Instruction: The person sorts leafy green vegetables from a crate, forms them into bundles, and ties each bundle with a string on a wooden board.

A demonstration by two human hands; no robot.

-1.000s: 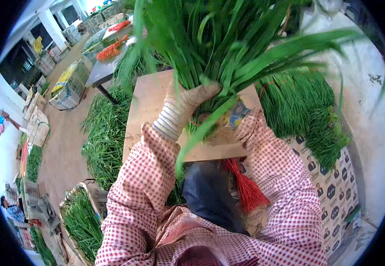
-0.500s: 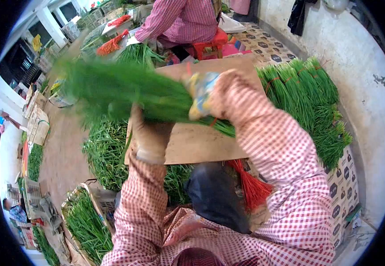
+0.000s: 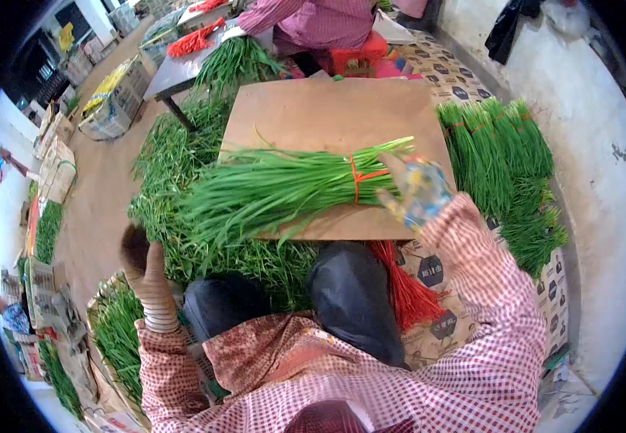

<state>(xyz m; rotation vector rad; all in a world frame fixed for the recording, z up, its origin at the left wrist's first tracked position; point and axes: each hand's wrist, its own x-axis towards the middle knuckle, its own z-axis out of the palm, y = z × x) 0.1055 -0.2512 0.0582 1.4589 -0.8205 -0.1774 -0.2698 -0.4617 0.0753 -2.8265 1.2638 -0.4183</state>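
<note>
Hanging out to the side, the left hand point(image 3: 144, 268) looks loose and empty, bit blurry though. The right hand point(image 3: 420, 189) isn't clenched, fingers spread around the stem ends point(image 3: 399, 143); can't tell if they're touching. Just left of it, the bundle of greens point(image 3: 284, 180) lies flat on the bench point(image 3: 334, 108), leaves overhanging. Probably light, floppy up top, stiffer at the stems, easily bruised. I'd grab by the orange band point(image 3: 357, 179), right next to that hand. Past the hand's right: tied bunches point(image 3: 497, 151).
</note>
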